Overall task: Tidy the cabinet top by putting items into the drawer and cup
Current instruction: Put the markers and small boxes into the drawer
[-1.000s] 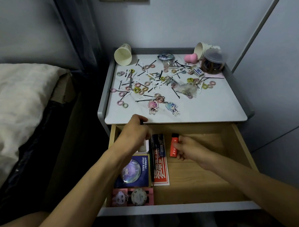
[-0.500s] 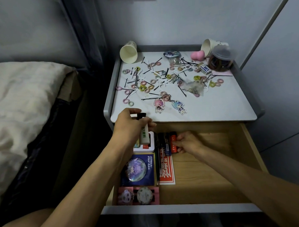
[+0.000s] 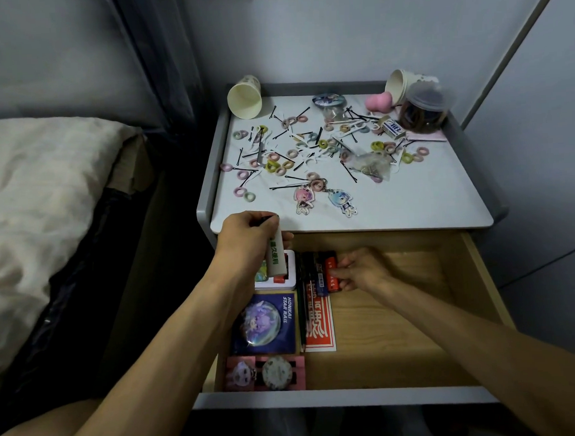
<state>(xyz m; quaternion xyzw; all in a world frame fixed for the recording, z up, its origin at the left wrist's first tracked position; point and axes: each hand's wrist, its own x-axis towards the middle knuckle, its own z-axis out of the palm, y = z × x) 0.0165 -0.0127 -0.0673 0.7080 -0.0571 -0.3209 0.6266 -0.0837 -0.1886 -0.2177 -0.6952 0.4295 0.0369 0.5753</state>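
We are noting a grey-rimmed white surface standing in a corner, with a bed at its left and pale walls behind. Hair ties, black pins and two keychains are lying scattered over it. A cup is lying tipped at the back left, another cup at the back right, just beside a lidded jar.

The drawer is standing pulled out below. Cards and badges are lining its left side.

The left hand is hovering over the drawer's back left corner, fingers curled and gripping a white lighter that is pointing downward above a small white box.

The right hand is reaching into the drawer, fingertips pinching a red lighter that is lying against the dark items beside it.
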